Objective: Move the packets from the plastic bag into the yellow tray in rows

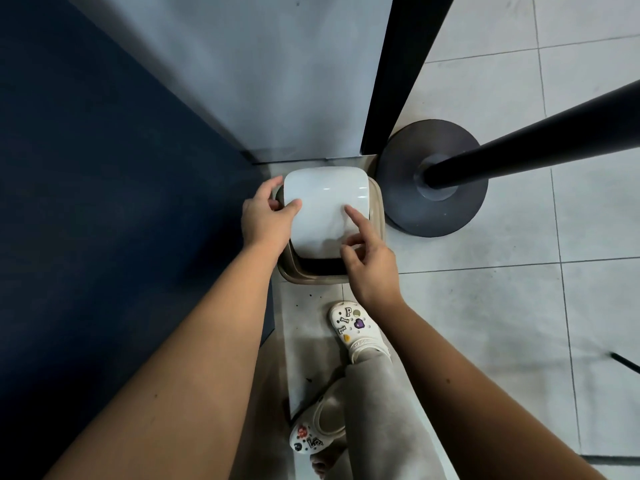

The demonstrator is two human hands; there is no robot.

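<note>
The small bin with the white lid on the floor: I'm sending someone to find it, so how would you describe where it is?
Find the black post with a round dark grey base on the pale tiled floor. Immediately beside it, in the corner where the dark blue wall meets a pale grey panel, sits the small beige plastic bin. Its glossy white domed swing lid sets it apart.

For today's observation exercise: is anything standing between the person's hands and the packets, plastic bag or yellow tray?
That cannot be judged: no packets, bag or yellow tray are in view. The left hand and right hand rest on the white swing lid of a beige bin on the floor.
</note>
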